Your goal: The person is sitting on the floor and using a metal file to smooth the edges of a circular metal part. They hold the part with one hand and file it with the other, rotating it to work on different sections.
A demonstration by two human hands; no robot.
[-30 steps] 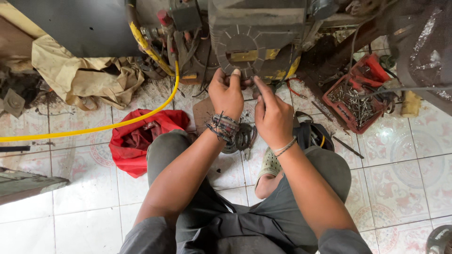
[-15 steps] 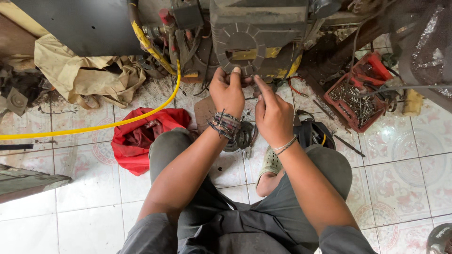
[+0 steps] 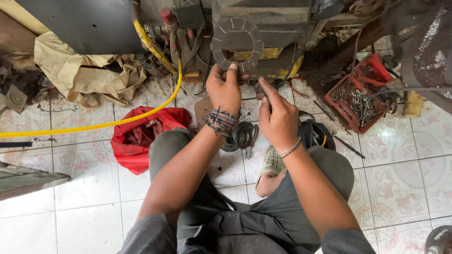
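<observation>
I squat on a tiled floor in front of a dirty grey and yellow machine (image 3: 278, 28). A round grey toothed disc (image 3: 238, 40) sits on its front. My left hand (image 3: 225, 89), with several woven bracelets at the wrist, grips the disc's lower rim, thumb pressed on the edge. My right hand (image 3: 278, 120), wearing a thin wrist chain, is just right of and below it. Its fingers are pinched on a small dark piece (image 3: 258, 90) that is mostly hidden, and the index finger points at the machine.
A yellow hose (image 3: 94, 126) runs from the machine across the floor to the left. A red cloth (image 3: 136, 138) lies by my left knee, a tan rag (image 3: 84, 75) behind it. A red tray of nails (image 3: 353, 99) sits right. Dark round parts (image 3: 242, 136) lie under my wrists.
My left hand has shifted slightly up onto the disc's lower rim, and the toothed disc shows more fully. The right hand's index finger has drawn back a little from the left thumb.
</observation>
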